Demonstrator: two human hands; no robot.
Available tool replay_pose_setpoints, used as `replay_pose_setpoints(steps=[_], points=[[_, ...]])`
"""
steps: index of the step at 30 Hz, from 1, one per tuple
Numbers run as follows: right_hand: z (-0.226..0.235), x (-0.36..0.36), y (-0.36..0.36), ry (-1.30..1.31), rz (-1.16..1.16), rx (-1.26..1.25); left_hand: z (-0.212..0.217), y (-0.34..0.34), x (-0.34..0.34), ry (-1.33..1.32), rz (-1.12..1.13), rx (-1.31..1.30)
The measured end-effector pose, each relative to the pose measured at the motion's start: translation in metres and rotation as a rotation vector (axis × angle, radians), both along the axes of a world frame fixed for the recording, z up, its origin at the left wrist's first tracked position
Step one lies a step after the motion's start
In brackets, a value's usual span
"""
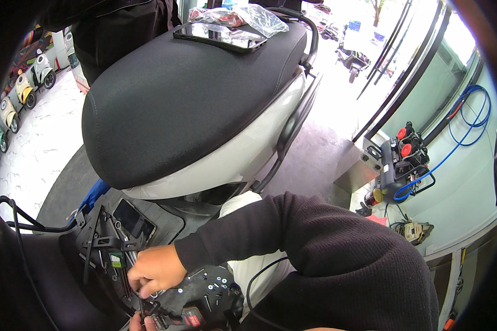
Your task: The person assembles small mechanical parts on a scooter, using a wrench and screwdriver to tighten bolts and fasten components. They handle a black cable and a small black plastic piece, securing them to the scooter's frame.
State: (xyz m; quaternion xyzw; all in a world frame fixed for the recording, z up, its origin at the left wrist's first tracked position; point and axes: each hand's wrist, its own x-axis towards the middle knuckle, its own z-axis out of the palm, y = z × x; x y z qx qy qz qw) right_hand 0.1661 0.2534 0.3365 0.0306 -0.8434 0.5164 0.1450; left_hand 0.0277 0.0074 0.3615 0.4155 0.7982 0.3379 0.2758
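My right hand (159, 269), in a black ribbed sleeve, reaches down over the scooter's dark footwell with its fingers curled together. Whatever lies between those fingertips is hidden. Just below, at the lower edge, only the fingertips of my left hand (142, 321) show, closed around a small dark part that I cannot make out. A power tool's red and black battery (193, 317) lies close to the left hand. Beyond the right hand sit a black metal bracket (109, 243), wrenches (119, 227) and a phone (133, 219).
Washers and bolts (216, 286) lie scattered on the dark mat. The black scooter seat (193, 94) fills the middle, bearing another phone (220, 37) and a clear plastic bag (259, 20). A person in dark clothes (121, 38) stands behind it. An air compressor (406, 160) with a blue hose stands right.
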Motion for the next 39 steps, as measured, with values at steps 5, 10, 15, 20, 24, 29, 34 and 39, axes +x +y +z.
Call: replay_pose_setpoints(steps=[5, 10, 15, 20, 24, 29, 34, 39], points=[[0.001, -0.001, 0.003, -0.233, -0.024, -0.092, 0.004, 0.001, 0.002, 0.027, -0.012, -0.005], [0.001, 0.0, 0.001, -0.149, 0.085, -0.259, 0.007, 0.003, 0.003, -0.023, 0.011, -0.016], [0.003, -0.005, 0.004, -0.378, 0.01, 0.042, 0.007, 0.003, 0.005, 0.015, -0.012, -0.02], [0.004, 0.003, -0.007, -0.177, 0.064, -0.34, 0.007, 0.004, 0.004, 0.013, -0.031, -0.022], [0.001, 0.0, -0.008, -0.045, 0.011, -0.009, 0.006, 0.004, 0.003, 0.018, -0.031, 0.004], [-0.005, -0.006, 0.0, -0.419, -0.044, 0.047, 0.002, 0.003, 0.005, 0.035, -0.079, 0.033], [-0.005, -0.001, -0.013, 0.013, -0.013, -0.2, -0.001, 0.001, 0.003, 0.023, -0.05, 0.046], [0.006, -0.002, -0.005, -0.326, -0.082, 0.221, -0.005, 0.001, 0.004, 0.03, -0.087, 0.09]])
